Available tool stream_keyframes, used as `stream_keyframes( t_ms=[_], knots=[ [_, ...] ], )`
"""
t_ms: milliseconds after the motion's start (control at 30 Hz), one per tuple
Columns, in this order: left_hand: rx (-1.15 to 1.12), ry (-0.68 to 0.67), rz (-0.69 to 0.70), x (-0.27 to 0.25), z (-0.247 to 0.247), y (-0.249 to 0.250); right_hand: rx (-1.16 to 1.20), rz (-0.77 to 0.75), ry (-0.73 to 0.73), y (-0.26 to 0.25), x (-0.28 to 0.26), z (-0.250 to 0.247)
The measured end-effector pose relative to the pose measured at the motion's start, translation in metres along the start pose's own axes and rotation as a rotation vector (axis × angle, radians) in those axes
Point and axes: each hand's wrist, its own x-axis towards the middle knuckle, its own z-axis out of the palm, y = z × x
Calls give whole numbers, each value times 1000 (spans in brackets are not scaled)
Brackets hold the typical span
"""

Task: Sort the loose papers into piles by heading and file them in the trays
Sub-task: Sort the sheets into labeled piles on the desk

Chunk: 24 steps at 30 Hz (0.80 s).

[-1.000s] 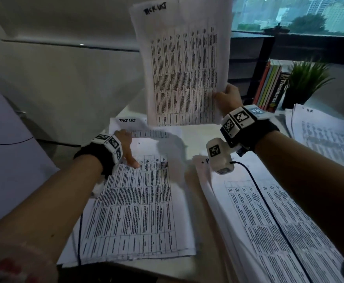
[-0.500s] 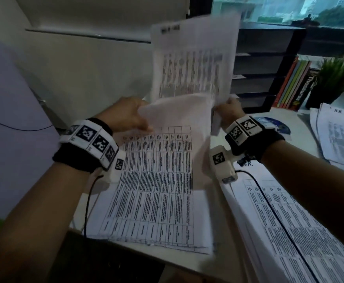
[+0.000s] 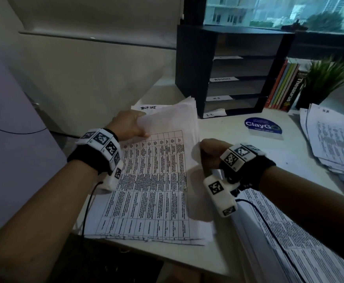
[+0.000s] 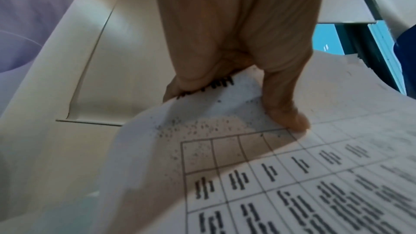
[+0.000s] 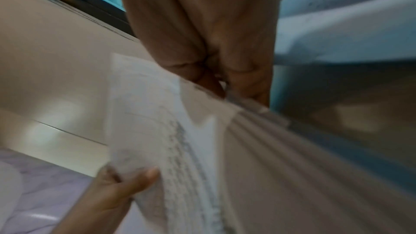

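A pile of printed task list papers [image 3: 152, 190] lies on the white desk [image 3: 224, 127] in front of me. Its far end curls up off the desk [image 3: 179, 117]. My left hand [image 3: 140, 127] grips the top left corner, thumb [image 4: 286, 113] on top of the sheet [image 4: 270, 175] and fingers under it. My right hand [image 3: 202, 148] pinches the right edge of the raised sheets; in the right wrist view its fingers [image 5: 247, 84] close on the blurred paper edge [image 5: 171, 131]. The black tray rack [image 3: 193, 74] with labelled shelves stands behind the pile.
A second thick pile of printed sheets [image 3: 301, 248] lies under my right forearm. More papers [image 3: 334, 137] are heaped at the far right. Books [image 3: 285, 86], a potted plant [image 3: 328, 76] and a blue round sticker [image 3: 263, 125] sit right of the rack. A wall borders the desk on the left.
The sheet my right hand held up high has come down onto the pile. My left hand left the pile's surface, took its top left corner and lifted the far end.
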Motion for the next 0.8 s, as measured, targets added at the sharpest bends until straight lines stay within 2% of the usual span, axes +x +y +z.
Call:
stream_keyframes(
  t_ms=[200,333,433,533,633,700,800],
  knots=[
    [232,-15,-57,18,12,-6,259,-35,51,-26,-30,-13],
    [348,-63,-59,25,25,0,258,-182,121,-41,-58,-32],
    [523,-127,-92,27,33,3,171,-255,156,-44,-75,-50],
    [635,-166,-132,26,41,5,-69,-296,200,-35,-85,-71],
    [672,-135,-85,21,48,27,-589,-292,262,-16,-83,-87],
    [584,-125,-2,18,52,52,-941,-264,265,-1,-79,-92],
    [313,-139,213,10,67,88,-1173,-203,213,21,-77,-93]
  ],
)
